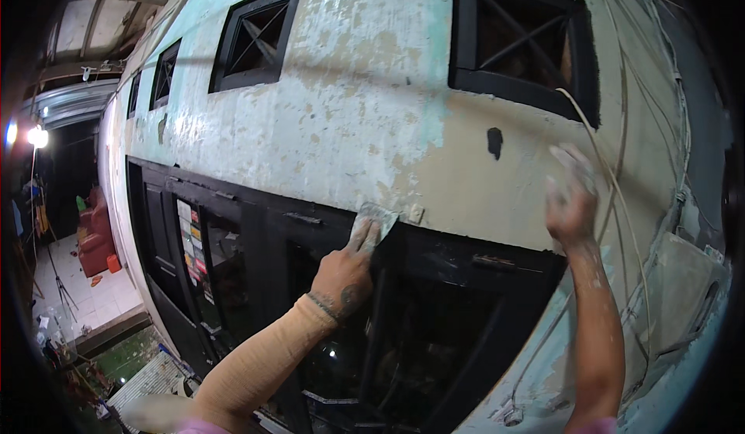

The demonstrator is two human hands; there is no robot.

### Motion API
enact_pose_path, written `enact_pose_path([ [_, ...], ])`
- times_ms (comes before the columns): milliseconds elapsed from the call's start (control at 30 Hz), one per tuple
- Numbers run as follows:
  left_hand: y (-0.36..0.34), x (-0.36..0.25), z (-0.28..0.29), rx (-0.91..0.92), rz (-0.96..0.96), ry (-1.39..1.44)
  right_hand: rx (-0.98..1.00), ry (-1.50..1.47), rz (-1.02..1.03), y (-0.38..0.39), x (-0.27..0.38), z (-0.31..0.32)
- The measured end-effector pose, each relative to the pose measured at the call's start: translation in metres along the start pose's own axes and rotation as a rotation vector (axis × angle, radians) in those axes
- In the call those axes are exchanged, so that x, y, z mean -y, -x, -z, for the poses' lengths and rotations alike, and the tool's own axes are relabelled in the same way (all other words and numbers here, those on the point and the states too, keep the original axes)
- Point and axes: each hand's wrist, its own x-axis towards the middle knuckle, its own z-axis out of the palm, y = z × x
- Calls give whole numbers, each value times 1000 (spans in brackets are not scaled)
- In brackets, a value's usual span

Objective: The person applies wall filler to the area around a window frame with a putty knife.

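My left hand (349, 271), in the middle, presses its fingers on a small flat scraper (383, 215) smeared with pale putty. The scraper lies against the lower edge of the patchy wall (349, 143), where it meets the black frame (434, 236). A tan sleeve covers the left forearm, and a dark bracelet circles the wrist. Raised on the right, my right hand (573, 201) is open and holds nothing I can see. White dust coats its fingers, which are somewhat blurred. It is nearest the beige part of the wall and a hanging cable (613, 178).
Black-framed vents with crossed bars (528, 42) line the upper wall. Dark glazed doors (419, 341) are below. A small switch plate (416, 214) sits beside the scraper. Loose cables run down the right. At far left are a red armchair (95, 236), a tripod (64, 279) and a lit bulb (37, 136).
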Motion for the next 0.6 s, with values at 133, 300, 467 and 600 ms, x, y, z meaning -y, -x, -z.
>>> enact_pose_path([
  [133,-6,-4,0,12,7,2,19,98,85,-28,-13,-44],
  [300,-21,-6,0,-19,2,9,83,263,174,-25,17,-63],
  [467,-64,-7,9,-95,-81,27,47,155,148,-24,12,-64],
  [600,-74,-11,9,-144,-109,33,38,158,156,-23,7,-65],
])
